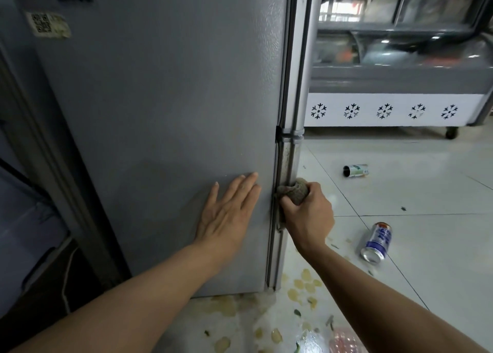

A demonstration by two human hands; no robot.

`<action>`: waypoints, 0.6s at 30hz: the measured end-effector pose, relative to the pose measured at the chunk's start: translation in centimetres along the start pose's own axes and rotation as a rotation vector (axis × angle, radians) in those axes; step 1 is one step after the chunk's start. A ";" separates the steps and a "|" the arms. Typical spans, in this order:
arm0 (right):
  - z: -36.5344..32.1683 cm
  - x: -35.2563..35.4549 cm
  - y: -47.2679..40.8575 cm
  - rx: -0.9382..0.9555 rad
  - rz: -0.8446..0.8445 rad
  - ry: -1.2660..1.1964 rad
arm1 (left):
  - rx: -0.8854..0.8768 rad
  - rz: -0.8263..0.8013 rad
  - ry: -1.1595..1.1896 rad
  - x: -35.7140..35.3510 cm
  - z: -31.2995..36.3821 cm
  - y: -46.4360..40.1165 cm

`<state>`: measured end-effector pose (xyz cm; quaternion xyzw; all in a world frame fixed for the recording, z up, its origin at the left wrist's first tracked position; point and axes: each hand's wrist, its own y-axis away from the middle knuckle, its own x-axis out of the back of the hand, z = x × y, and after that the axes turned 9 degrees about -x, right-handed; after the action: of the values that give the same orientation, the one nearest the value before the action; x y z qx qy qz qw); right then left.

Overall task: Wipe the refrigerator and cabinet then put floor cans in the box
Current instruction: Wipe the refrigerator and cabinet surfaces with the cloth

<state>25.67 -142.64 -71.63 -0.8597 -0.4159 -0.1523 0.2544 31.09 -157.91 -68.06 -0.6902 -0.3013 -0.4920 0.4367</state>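
Observation:
The grey refrigerator (165, 112) fills the left and middle of the view. My left hand (229, 211) lies flat with straight fingers on its side panel, low down. My right hand (306, 214) grips a bunched grey-brown cloth (294, 190) and presses it against the fridge's front corner edge, just below the seam between the two doors. On the white tiled floor to the right lie two cans on their sides: a blue and white can (376, 242) near my right forearm and a green and white can (356, 171) farther back.
A chest freezer (394, 86) with a glass lid and snowflake marks stands on wheels at the back right. Yellowish peelings and green scraps (304, 286) litter the floor by the fridge's base. A dark cabinet side (40, 166) stands at the left.

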 end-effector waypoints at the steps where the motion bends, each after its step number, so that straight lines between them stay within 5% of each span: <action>1: -0.3 0.1 0.0 0.001 0.003 0.000 | 0.003 -0.005 0.001 0.1 0.1 0.0; 6: -1.8 0.8 -0.5 0.018 0.034 -0.026 | 0.020 0.034 0.041 1.7 0.6 -0.2; 18: -7.1 3.3 -2.9 0.113 0.114 -0.215 | -0.064 0.424 -0.059 10.5 -1.2 -3.9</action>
<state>24.99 -143.04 -63.27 -0.8775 -0.3993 -0.0211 0.2647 30.78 -157.44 -56.76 -0.7658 -0.1462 -0.3782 0.4992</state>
